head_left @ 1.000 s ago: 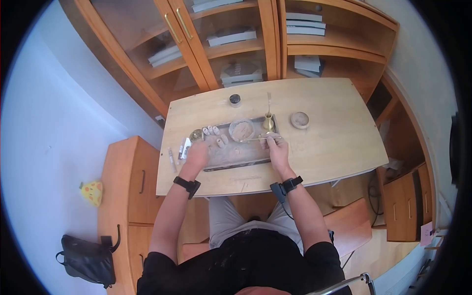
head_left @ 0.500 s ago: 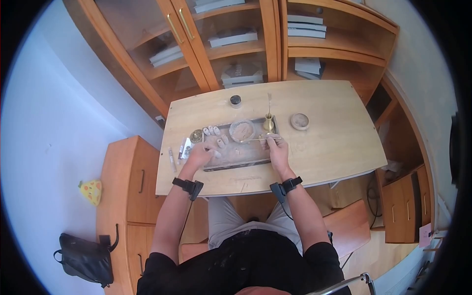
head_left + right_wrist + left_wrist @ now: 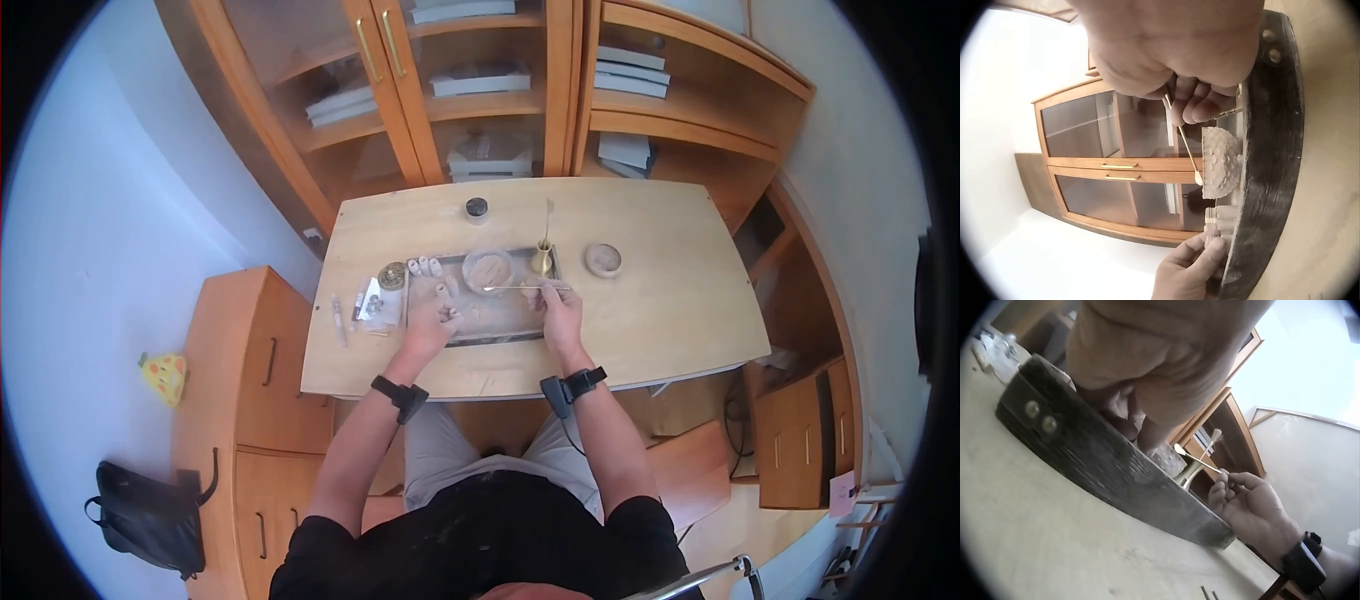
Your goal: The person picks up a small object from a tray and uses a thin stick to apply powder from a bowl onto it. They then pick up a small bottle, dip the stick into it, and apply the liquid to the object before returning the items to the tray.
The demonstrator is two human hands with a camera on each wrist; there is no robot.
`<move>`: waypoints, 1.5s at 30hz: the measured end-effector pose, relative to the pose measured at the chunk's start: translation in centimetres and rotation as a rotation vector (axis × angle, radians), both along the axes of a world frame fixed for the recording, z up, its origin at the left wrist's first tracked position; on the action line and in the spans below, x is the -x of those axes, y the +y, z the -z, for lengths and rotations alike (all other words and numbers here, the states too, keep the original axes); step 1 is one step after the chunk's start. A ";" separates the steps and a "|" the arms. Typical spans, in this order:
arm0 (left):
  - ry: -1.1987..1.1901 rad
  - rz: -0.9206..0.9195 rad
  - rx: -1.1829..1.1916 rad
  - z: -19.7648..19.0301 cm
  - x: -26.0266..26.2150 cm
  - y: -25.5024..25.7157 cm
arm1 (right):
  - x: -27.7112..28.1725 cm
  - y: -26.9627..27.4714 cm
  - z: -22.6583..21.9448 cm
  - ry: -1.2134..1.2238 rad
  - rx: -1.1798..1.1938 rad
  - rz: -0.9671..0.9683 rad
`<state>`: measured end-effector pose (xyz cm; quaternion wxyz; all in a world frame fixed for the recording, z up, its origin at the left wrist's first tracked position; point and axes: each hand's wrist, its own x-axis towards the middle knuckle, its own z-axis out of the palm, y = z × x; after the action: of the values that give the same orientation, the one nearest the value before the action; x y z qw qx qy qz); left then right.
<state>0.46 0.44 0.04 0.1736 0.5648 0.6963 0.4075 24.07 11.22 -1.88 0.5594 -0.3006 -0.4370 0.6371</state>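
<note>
My right hand (image 3: pixel 563 318) pinches a thin brass spoon (image 3: pixel 510 289), its small bowl end above the rim of a bumpy glass bowl (image 3: pixel 1221 164) of brownish powder. My left hand (image 3: pixel 425 330) is low over the front left part of the dark-rimmed tray (image 3: pixel 500 337). Its thumb and fingertips pinch a small pale cylinder (image 3: pixel 1212 237), largely covered by the fingers. More pale cylinders (image 3: pixel 424 266) stand near the tray's back left corner, left of the bowl. A brass vase (image 3: pixel 541 261) holding slim tools stands right of the bowl.
Right of the tray sits a small round dish (image 3: pixel 603 261); behind it is a dark-lidded jar (image 3: pixel 476 210). On the left lie a round brass container (image 3: pixel 392 276), a clear plastic bag (image 3: pixel 378 315) and a slim tube (image 3: pixel 338 322). A glass-door cabinet (image 3: pixel 480 110) stands behind the table.
My left hand has moved right and slightly toward me over the tray, with a small pale cylinder between its fingertips. The right hand keeps the spoon near the bowl. The head view has shifted slightly.
</note>
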 end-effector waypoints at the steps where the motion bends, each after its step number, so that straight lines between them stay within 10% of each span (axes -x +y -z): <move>1: -0.045 0.005 -0.017 0.1 -0.9 0.3 | 0.0 0.0 -0.5 0.005 0.002 0.000; 10: -0.085 0.011 -0.077 0.6 -3.4 2.0 | 2.2 1.8 -2.7 -0.805 -0.704 0.425; 13: -0.118 0.005 -0.083 0.5 -3.4 1.9 | 2.9 1.5 -2.3 -0.845 -0.373 0.185; 25: -0.192 0.021 0.037 -0.4 -3.1 2.0 | 2.4 1.8 -0.3 -0.053 0.175 -0.062; 45: -0.177 -0.012 0.018 -0.5 -3.1 1.9 | 0.4 -1.9 -2.9 -0.313 -0.237 -0.092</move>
<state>3.54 2.32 0.58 0.2370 0.5208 0.6852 0.4507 23.66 9.30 1.06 0.4866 -0.3076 -0.6037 0.5515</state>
